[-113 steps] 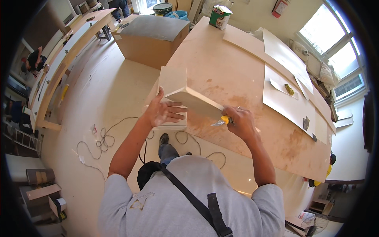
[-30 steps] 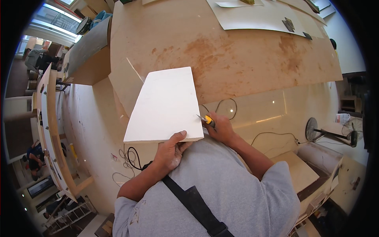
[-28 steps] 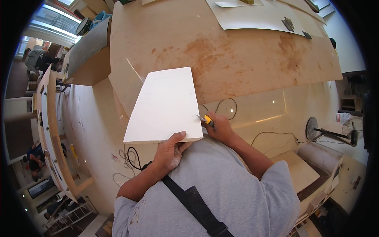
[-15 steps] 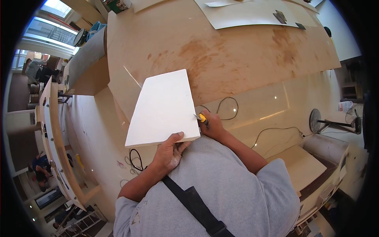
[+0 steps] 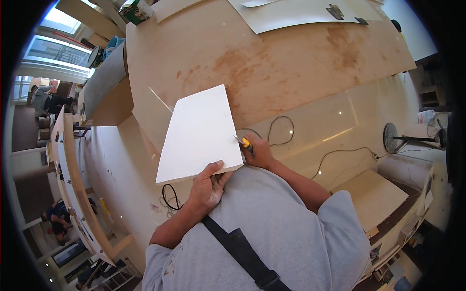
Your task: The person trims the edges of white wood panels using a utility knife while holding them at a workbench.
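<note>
A white four-sided board [image 5: 199, 133] with one slanted side is held up in front of my body. My left hand [image 5: 208, 186] grips its near edge, thumb on the top face and fingers beneath. Closed around a yellow and black utility knife [image 5: 246, 143], my right hand [image 5: 258, 151] is beside the board's right edge. The knife's blade tip meets or nearly meets that edge; I cannot tell which. The board hides part of the wooden table [image 5: 194, 53] behind it.
Brown stains mark the tabletop, where a white sheet [image 5: 301, 17] lies at the far side. Loose cable [image 5: 280, 131] runs over the floor at right, near a round-based stand [image 5: 390, 137]. A long wooden frame [image 5: 73, 179] stands left. Other people [image 5: 46, 101] are farther off at left.
The whole view has shifted a little. My right hand and the knife have moved slightly up along the board's right edge. Both holds are unchanged.
</note>
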